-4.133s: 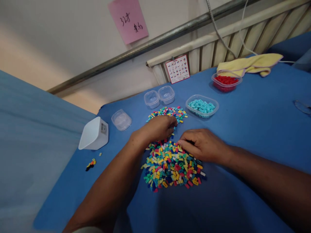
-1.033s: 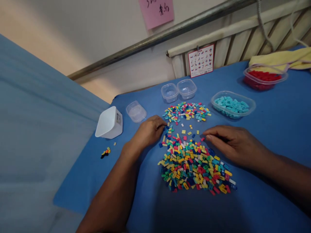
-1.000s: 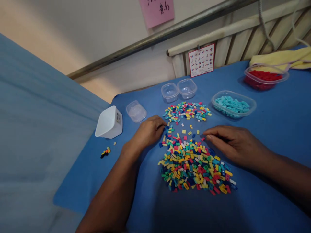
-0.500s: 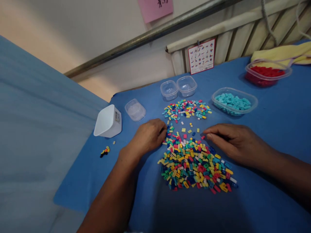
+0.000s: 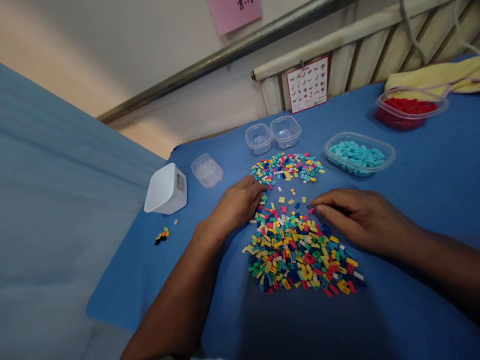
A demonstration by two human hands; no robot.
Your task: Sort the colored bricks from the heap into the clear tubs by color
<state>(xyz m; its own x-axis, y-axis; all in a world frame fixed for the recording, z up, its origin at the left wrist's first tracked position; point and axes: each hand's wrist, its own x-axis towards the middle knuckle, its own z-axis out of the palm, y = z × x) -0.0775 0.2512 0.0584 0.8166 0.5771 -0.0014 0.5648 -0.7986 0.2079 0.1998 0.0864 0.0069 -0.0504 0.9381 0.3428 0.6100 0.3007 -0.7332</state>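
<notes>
My left hand (image 5: 240,202) rests on the cloth at the left side of the loose bricks. Its fingers are curled, with the tips at small bricks near the upper pile; what they hold, if anything, is hidden. On the right, my right hand (image 5: 356,217) lies with thumb and forefinger drawn together, close to a small pink brick (image 5: 311,211). Between the hands are a few scattered bricks, one of them yellow (image 5: 281,200). A large mixed-colour pile of small toy bricks (image 5: 300,250) spreads nearer to me. Beyond the hands lies a smaller mixed pile (image 5: 287,167).
Two clear tubs (image 5: 258,150) stand behind the small pile. To the right are a tub of turquoise bricks (image 5: 358,155) and one of red bricks (image 5: 408,107). A white box (image 5: 161,192), a clear container (image 5: 207,172) and some joined bricks (image 5: 162,236) are at the left.
My left hand has moved a little away from me and to the right, toward the upper pile. The right hand has hardly moved. The view has shifted slightly.
</notes>
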